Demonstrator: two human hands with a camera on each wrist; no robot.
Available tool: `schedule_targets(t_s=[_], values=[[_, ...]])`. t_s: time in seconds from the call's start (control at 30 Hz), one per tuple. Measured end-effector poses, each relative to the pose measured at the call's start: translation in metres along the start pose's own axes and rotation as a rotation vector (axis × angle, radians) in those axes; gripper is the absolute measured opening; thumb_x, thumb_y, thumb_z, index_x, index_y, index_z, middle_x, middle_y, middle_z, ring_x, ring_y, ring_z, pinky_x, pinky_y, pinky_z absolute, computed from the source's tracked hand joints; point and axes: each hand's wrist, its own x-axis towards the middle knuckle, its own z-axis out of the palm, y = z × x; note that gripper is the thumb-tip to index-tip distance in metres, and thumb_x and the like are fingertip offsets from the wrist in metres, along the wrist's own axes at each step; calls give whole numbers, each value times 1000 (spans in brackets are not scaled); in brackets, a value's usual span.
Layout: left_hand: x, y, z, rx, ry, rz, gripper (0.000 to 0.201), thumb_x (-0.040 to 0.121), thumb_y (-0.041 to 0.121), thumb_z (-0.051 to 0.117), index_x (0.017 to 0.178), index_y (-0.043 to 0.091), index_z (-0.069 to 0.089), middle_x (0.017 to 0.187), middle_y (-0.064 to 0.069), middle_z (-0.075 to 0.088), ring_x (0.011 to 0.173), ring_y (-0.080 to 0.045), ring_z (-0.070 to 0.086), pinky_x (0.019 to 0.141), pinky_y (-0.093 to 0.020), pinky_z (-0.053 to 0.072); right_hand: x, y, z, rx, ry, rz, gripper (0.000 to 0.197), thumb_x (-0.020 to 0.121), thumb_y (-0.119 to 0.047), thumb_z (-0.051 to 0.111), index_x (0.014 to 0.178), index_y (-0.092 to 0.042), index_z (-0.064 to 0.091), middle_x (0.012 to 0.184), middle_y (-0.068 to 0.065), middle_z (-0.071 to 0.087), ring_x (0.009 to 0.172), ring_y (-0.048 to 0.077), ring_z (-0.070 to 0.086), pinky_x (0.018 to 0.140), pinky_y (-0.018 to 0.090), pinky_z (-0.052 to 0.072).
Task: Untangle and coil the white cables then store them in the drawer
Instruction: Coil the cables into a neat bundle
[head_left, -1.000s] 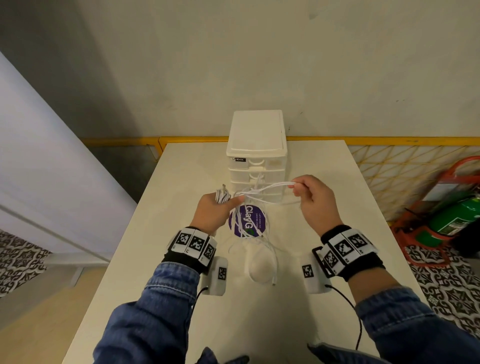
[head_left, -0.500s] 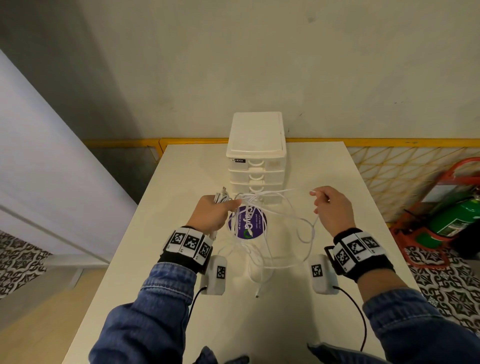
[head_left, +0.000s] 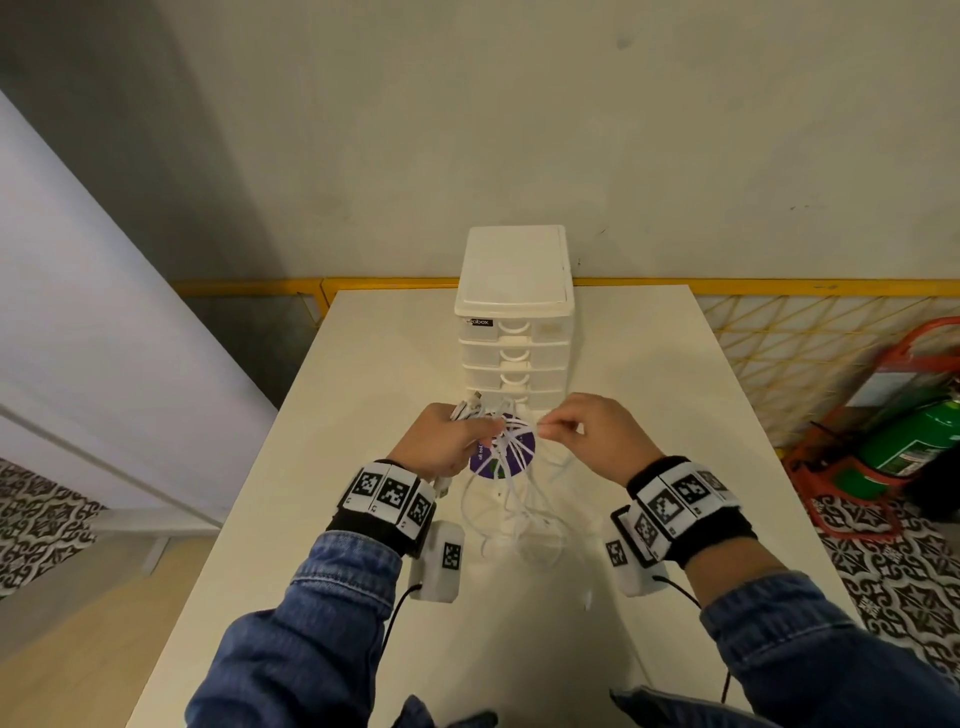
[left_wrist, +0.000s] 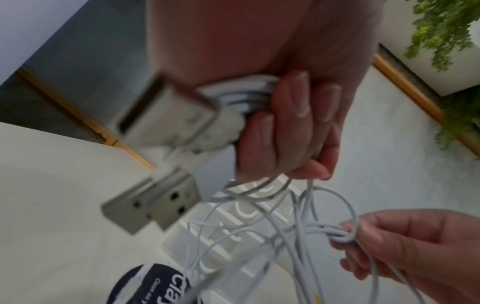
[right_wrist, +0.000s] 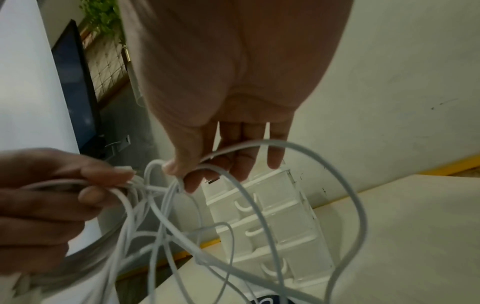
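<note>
A tangle of white cables (head_left: 511, 467) hangs between my two hands above the table, in front of the white drawer unit (head_left: 514, 332). My left hand (head_left: 447, 441) grips a bunch of cable strands, and several USB plugs (left_wrist: 166, 115) stick out past its fingers. My right hand (head_left: 587, 431) pinches a knot of strands (left_wrist: 342, 236) between thumb and forefinger, close to the left hand. Loose loops (right_wrist: 259, 205) hang down from both hands, and more cable (head_left: 524, 525) lies on the table below. All drawers of the unit look closed.
A round purple sticker or disc (head_left: 501, 457) lies on the table (head_left: 675, 415) under the cables. The drawer unit stands at the table's far edge against the wall. A green cylinder (head_left: 909, 447) on a red stand sits on the floor to the right.
My right hand has moved left, from out at the right back to the tangle near the left hand, and now pinches a knot. The wide loop it drew out has slackened. The left hand stayed.
</note>
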Motion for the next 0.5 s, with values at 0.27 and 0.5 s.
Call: schedule_targets(t_s=[0.27,0.5], values=[[-4,-1,-9,91,-5,0,30,82,26,68,62,8,57,42,0,34,37,-14,28,41,-23,21,-4,7,-21,179,191,98,10,87,-14,60,81,-11,68,66,-14,56,60,8,54,61,11,41],[-2,6,-12,84,9,17,32,83,28,68,62,7,57,48,-4,33,38,-15,26,41,-24,21,-3,21,-32,41,431,96,20,92,-12,50,84,-11,68,74,-3,56,69,19,52,70,35,45]])
